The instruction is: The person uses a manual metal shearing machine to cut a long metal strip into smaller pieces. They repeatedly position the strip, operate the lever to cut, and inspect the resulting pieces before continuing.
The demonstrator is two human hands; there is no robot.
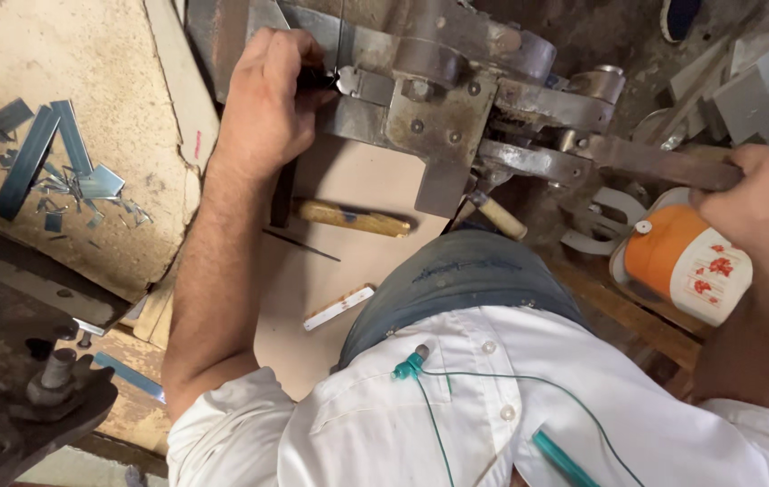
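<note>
My left hand [267,99] was closed, fingertips pinching a small shiny metal piece [346,81] against the front of the steel press [443,108], at its left end. My right hand [763,207] was clenched around the press's long rusty lever [664,165], at the right edge of the view. A wooden-handled tool [353,217] lay on the brown board [312,289] just below the press, a small white strip [338,307] nearer my lap. An orange-and-white cup [686,261] sat just beside my right hand. Blue-grey metal offcuts [51,162] lay scattered on the worn board, well apart to the left.
</note>
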